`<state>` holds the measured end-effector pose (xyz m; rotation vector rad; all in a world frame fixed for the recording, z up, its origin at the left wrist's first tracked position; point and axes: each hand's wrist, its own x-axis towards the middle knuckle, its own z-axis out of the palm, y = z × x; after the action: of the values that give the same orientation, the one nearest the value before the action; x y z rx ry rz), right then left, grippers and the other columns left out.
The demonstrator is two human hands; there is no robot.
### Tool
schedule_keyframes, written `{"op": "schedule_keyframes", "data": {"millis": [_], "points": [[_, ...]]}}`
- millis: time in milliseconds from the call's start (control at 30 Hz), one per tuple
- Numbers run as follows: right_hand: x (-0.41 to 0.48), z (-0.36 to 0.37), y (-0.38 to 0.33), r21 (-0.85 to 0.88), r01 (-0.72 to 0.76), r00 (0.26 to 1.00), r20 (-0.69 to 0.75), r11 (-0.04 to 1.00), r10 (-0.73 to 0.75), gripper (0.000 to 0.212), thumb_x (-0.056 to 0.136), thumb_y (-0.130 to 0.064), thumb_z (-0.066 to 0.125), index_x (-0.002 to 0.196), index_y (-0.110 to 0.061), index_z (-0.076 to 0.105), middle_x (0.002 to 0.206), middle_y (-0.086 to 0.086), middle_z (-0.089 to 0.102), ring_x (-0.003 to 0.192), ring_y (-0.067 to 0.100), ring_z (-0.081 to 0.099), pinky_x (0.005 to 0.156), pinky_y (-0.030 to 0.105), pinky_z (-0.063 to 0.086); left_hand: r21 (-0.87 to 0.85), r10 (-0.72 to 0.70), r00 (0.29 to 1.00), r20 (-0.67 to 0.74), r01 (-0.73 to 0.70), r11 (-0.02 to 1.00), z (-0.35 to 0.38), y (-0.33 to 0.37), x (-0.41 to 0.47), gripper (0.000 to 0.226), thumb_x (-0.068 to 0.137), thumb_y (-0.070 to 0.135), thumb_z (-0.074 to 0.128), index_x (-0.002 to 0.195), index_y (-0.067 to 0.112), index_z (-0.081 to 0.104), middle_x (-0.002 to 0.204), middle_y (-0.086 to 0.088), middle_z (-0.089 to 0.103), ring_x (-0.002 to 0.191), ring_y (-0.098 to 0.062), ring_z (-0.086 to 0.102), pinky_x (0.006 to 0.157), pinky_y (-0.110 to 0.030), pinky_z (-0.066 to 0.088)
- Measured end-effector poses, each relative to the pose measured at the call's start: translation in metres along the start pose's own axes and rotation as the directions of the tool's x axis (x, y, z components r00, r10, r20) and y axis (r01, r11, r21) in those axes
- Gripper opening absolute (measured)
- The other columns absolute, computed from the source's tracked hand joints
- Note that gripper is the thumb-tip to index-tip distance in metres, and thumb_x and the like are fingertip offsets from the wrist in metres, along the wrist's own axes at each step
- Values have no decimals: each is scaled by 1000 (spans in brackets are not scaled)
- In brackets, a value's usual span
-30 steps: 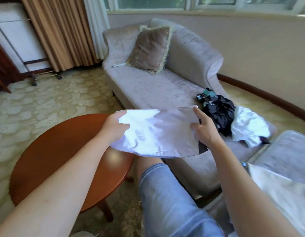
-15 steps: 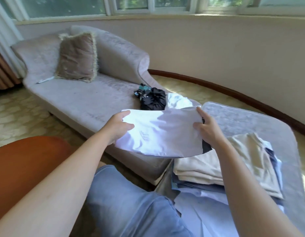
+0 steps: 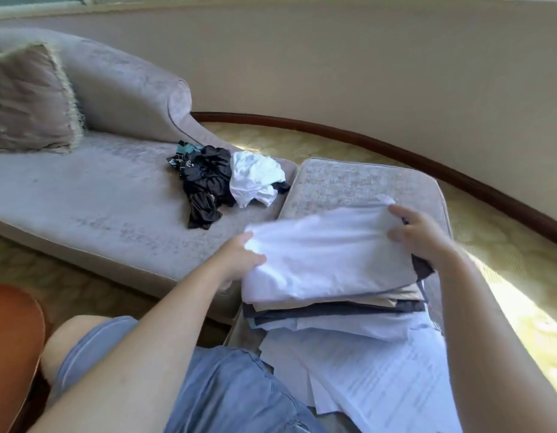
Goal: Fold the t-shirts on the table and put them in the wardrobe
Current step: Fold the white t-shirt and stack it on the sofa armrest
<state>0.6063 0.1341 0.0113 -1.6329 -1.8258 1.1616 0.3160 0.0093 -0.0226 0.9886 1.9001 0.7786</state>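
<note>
A folded white t-shirt point(image 3: 327, 257) lies on top of a stack of folded clothes point(image 3: 333, 310) on the grey ottoman point(image 3: 358, 179). My left hand point(image 3: 239, 257) grips its left edge and my right hand point(image 3: 418, 232) grips its right edge. A crumpled black garment point(image 3: 205, 179) and a crumpled white garment point(image 3: 255, 176) lie on the grey chaise point(image 3: 83, 195) to the left. Beige and dark folded layers show under the white shirt.
Printed paper sheets point(image 3: 383, 379) lie under the stack, near my lap. A brown cushion point(image 3: 27, 98) leans on the chaise back. The round wooden table's edge point(image 3: 11, 339) shows at lower left. A curved wall with dark skirting point(image 3: 458, 179) runs behind.
I turned right from the wooden table toward the ottoman. Both hands carried the folded white t-shirt over and lowered it onto the stack of folded clothes.
</note>
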Motion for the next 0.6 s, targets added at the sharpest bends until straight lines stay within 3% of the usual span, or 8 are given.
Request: {"op": "schedule_keyframes", "data": {"millis": [100,200,367,433,467,533,600], "points": [[2,8,19,-58,-61,998,23,996,62,66,86,7,53,148,-14,40,136,16,52,111,29,55,84,27,41,133,-9,1000,24,6,991,11,-14,3,73,91,6,57,155,13,22,159,-7,26,142,-21,32,99,-23,31],[3,8,22,-88,-81,997,7,993,82,67,88,6,52,149,-16,39,138,15,50,112,31,54,84,29,42,181,5,1000,17,-8,984,8,-14,6,74,90,5,56,155,16,21,160,-6,22,145,-21,27,104,-25,30],[10,8,19,-222,-117,993,-10,968,118,63,90,0,51,149,-19,38,143,14,44,100,29,53,70,33,46,307,7,997,81,-31,951,5,-13,1,85,90,13,62,157,22,10,164,1,8,149,-20,15,116,-35,24],[16,16,11,-322,-152,988,-77,934,134,59,90,-7,52,147,-19,40,154,16,26,124,37,44,95,43,45,344,10,997,72,-34,938,1,-15,1,89,88,19,65,157,27,8,164,3,2,150,-21,12,118,-41,24],[19,21,5,-370,-167,984,-113,914,135,58,91,-9,51,147,-21,40,159,16,15,137,38,30,109,46,33,361,13,999,52,-31,932,-4,-16,0,91,87,22,66,156,28,8,164,3,0,149,-22,12,118,-43,24],[21,32,-11,-400,-154,984,-149,904,101,59,92,-12,52,149,-21,37,161,16,6,147,34,10,117,48,17,375,24,1000,3,-23,927,-14,-16,-1,91,86,27,68,156,29,9,164,4,0,149,-22,14,116,-43,28],[22,41,-30,-378,-91,990,-131,921,44,57,92,-16,53,148,-19,39,160,14,14,147,33,13,118,50,19,376,48,997,-57,-23,926,-27,-15,-3,90,87,31,68,156,27,11,164,1,6,148,-21,16,116,-42,29]]}}
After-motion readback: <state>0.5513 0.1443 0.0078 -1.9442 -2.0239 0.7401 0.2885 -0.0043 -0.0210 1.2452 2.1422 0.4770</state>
